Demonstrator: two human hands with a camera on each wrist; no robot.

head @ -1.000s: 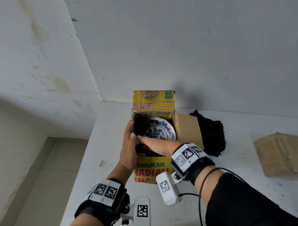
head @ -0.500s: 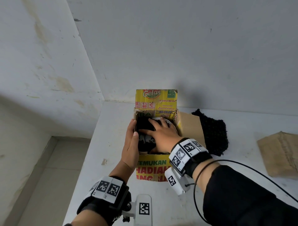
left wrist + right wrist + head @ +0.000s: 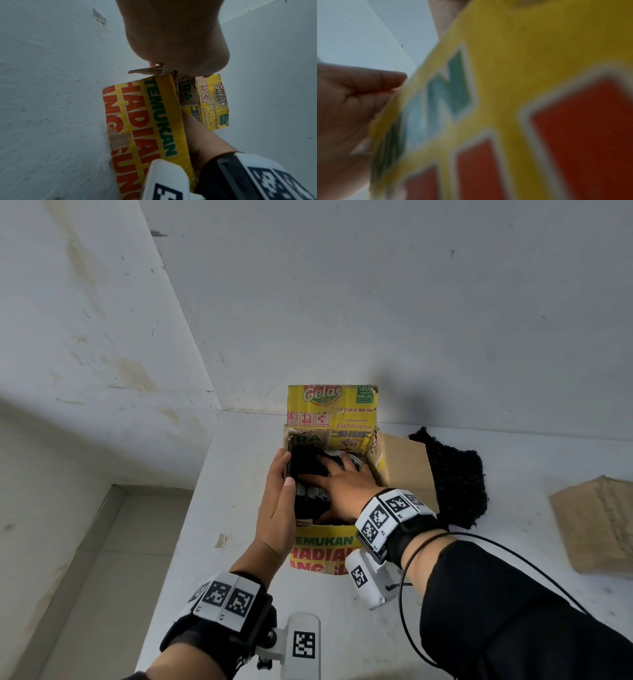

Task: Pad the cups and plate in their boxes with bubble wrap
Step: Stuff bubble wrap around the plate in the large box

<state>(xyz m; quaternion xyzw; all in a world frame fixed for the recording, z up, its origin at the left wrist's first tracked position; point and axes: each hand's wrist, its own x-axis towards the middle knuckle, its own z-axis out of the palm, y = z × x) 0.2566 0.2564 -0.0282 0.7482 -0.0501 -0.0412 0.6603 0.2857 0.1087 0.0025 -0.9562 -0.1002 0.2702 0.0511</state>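
A yellow printed box [image 3: 322, 546] stands open on the white table, its "Gelas" flap [image 3: 332, 405] upright at the back. Black bubble wrap [image 3: 305, 463] lies inside it over the plate, of which only a sliver of rim [image 3: 354, 457] shows. My right hand [image 3: 339, 484] is inside the box, fingers spread and pressing down on the wrap. My left hand [image 3: 277, 501] lies flat against the outside of the box's left wall, thumb at the rim. The left wrist view shows the box front [image 3: 149, 121]. The right wrist view is filled by the blurred box wall [image 3: 522, 94].
More black bubble wrap [image 3: 455, 481] lies heaped on the table right of the box, behind its brown side flap [image 3: 404, 470]. A flattened brown cardboard piece [image 3: 599, 518] sits at the far right. The table edge [image 3: 191, 508] drops off to the left; walls stand close behind.
My right hand has moved from the box's near left corner to over the plate and pushed black wrap across it. The plate's blue pattern, plain a second ago, is now covered.
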